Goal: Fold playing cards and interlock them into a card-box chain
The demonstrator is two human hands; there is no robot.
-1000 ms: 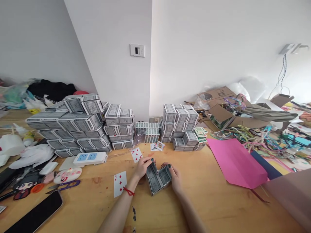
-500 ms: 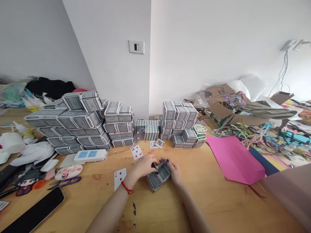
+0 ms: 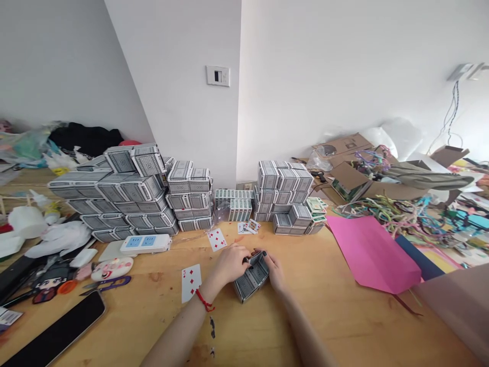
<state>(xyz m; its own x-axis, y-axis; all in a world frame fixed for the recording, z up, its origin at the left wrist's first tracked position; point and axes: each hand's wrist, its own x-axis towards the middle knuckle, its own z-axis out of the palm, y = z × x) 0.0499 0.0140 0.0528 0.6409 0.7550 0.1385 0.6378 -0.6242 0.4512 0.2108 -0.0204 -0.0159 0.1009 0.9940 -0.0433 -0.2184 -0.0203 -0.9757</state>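
Observation:
A small block folded from grey-backed playing cards (image 3: pixel 250 285) rests on the wooden table, its far side partly hidden by my fingers. My left hand (image 3: pixel 232 261), with a red string at the wrist, curls its fingers over the block's left far edge. Against the right far side presses my right hand (image 3: pixel 274 269), thumb along the top edge, fingers behind. Both hands are closed on the block. To the left lies a three of diamonds (image 3: pixel 191 283). Another diamond card (image 3: pixel 217 239) is beyond my left hand, and a few loose cards (image 3: pixel 248 227) lie farther back.
Stacked card blocks stand at the back left (image 3: pixel 126 191) and back right (image 3: pixel 284 186). Between them sit green-edged card decks (image 3: pixel 240 209). A power strip (image 3: pixel 146 243), scissors (image 3: pixel 109 284) and a phone (image 3: pixel 57 329) are leftward; pink paper (image 3: pixel 372 255) is at right.
The view has shifted slightly, moving the scene a little to the right. My left fingers have changed position slightly on the block's edge; both hands keep their hold.

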